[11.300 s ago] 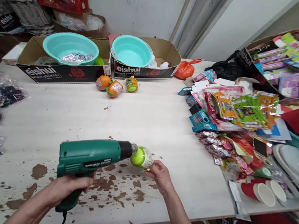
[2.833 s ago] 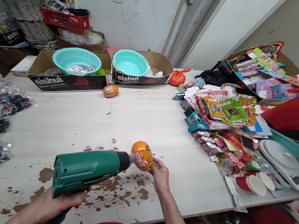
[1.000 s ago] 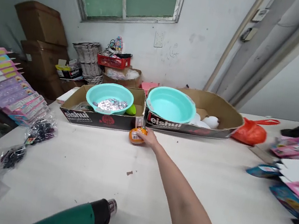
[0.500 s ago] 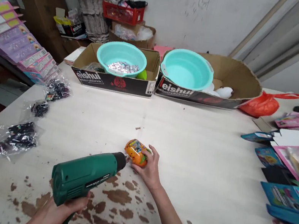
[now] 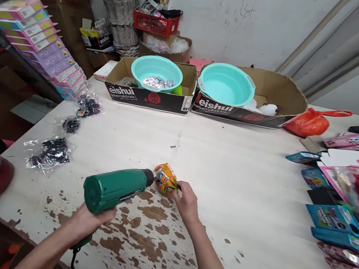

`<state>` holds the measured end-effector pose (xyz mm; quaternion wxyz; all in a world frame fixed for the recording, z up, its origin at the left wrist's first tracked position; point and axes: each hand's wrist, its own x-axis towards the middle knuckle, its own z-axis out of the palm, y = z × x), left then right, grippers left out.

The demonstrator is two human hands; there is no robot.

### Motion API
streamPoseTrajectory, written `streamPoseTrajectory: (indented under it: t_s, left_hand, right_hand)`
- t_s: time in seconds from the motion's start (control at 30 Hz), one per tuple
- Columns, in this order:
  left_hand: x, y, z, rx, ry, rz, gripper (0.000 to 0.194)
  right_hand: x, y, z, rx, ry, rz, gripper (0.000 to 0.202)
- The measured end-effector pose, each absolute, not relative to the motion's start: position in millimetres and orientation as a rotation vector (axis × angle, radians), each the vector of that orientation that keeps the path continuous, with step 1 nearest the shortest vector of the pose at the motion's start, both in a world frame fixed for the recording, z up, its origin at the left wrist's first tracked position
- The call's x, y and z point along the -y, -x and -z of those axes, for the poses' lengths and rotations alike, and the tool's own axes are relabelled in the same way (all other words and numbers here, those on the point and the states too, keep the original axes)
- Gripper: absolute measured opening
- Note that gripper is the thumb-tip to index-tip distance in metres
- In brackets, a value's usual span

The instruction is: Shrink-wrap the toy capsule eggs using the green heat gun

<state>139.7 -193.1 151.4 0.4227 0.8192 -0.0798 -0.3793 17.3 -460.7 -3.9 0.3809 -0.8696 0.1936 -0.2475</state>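
Note:
A green heat gun (image 5: 114,188) with a black nozzle is gripped by the handle in my left hand (image 5: 89,223). Its nozzle points right, close against an orange wrapped item (image 5: 165,178) with a printed, shiny film. My right hand (image 5: 186,203) pinches the lower right end of that item, where green shows, just above the white table (image 5: 244,178). Brown worn patches mark the table beneath and in front of both hands.
Two cardboard boxes hold turquoise basins (image 5: 157,72) (image 5: 226,85) at the back. Plastic bags of dark pieces (image 5: 51,153) lie left, near a red tub (image 5: 4,173) of silvery pieces. Colourful packages (image 5: 335,217) line the right; a red bag (image 5: 309,124) sits behind them.
The view has shifted left, showing more of the red tub. The orange item has turned, and my right hand has moved from its side to its lower right end.

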Motion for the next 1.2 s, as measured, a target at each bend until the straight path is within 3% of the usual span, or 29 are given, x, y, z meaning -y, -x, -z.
streamPoseTrajectory:
  t_s: [0.2,0.33,0.47,0.6,0.73,1.2]
  left_hand:
    - [171,-148,-167,0.366,-1.841,1.151,0.007]
    - [159,-151,-182,0.294,-1.736,1.229,0.012]
    - [147,-144,-191,0.320,-1.676,1.236,0.006]
    - [140,-127,-194,0.327,-1.671,1.268,0.013]
    - [138,-114,-197,0.382,-1.723,1.243,0.023]
    - [142,-96,-192,0.546,-1.812,1.220,0.015]
  right_hand:
    - [456,13,-33,-0.260,2.261,0.576,0.027]
    - [450,39,-50,-0.540,2.011,0.605,0.022]
    - [437,59,-46,-0.843,1.480,0.684,0.023]
    - [413,72,-37,-0.977,1.152,0.729,0.032]
    - [388,83,-35,-1.042,1.007,0.715,0.037]
    - [366,122,-34,-1.035,0.808,0.577,0.042]
